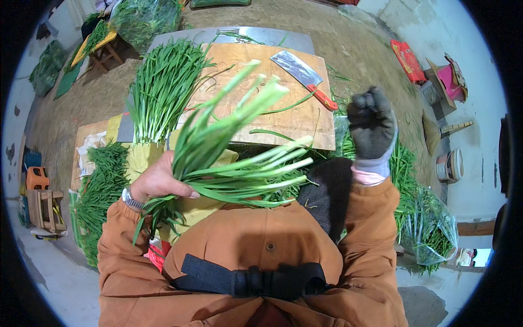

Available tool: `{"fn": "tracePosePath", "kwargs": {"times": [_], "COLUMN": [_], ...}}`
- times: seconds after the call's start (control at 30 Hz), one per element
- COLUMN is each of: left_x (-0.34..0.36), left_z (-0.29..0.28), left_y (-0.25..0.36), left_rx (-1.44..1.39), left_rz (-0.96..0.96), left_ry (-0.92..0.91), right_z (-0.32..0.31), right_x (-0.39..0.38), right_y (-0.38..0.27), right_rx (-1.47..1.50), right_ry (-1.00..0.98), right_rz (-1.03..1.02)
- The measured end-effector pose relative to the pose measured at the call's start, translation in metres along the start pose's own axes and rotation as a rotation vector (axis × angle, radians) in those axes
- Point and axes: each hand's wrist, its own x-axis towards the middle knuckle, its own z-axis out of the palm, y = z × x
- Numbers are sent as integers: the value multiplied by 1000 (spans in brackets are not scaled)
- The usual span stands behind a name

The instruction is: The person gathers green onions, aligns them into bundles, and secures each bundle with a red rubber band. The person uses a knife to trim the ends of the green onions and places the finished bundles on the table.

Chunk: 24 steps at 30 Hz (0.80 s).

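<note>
Brown jacket point(218, 240) nearest | left hand point(158, 180) (bare, watch point(131, 199) at its wrist) grasps green stalks point(210, 140) over the board's point(306, 126) near left | right hand point(374, 121), gloved, right of board, fingers clenched | cleaver point(303, 74) on board's far right

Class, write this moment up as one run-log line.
left hand: ungloved, gripping green stalks | right hand: gloved, curled, nothing visibly held | wooden board: cleaver lying on it | at board's left edge: piled greens
</note>
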Motion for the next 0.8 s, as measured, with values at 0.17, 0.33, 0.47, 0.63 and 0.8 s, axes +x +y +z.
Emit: {"fn": "tracePosePath", "kwargs": {"times": [0.17, 0.33, 0.47, 0.63, 0.8], "left_x": [8, 29, 31, 18, 25], "left_z": [-2, 8, 11, -6, 11], "left_y": [0, -2, -4, -5, -17], "left_rx": [22, 165, -110, -371, -618], "left_rz": [-60, -125, -49, -86, 33], "left_ry": [-13, -51, 56, 249, 268], "right_z": [10, 35, 9, -38, -52], "right_x": [-8, 1, 39, -8, -75], "right_y": [-5, 36, 23, -27, 26], "right_rx": [-842, -428, -101, -677, -615], "right_ry": [-307, -620, -309, -32, -213], "right_rz": [234, 491, 45, 226, 488]}}
